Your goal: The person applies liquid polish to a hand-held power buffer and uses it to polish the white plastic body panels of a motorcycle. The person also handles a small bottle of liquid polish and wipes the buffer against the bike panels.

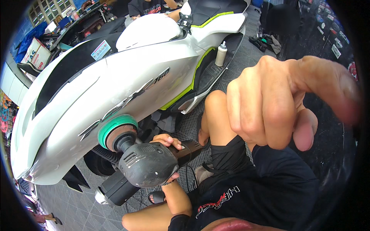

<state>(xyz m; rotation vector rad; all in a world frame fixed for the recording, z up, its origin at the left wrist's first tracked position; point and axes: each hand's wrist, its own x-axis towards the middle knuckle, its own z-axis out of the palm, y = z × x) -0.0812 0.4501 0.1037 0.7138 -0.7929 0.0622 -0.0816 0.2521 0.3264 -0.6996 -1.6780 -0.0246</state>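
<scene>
My left hand grips a black rotary polisher by its body, its fingers partly hidden behind the machine. The polisher's green foam pad rests at the lower side panel of a white motor scooter, just below the chrome emblem; whether it spins cannot be told. Close to the camera, my right hand is raised with several fingers curled. Its index finger stretches to the right and its thumb stands apart, with nothing visible in its grasp.
A pale squeeze bottle stands on the scooter's footboard. Dark cables trail below the polisher onto the grey tiled floor. Behind the scooter sits another person. A cluttered workbench stands at the upper left.
</scene>
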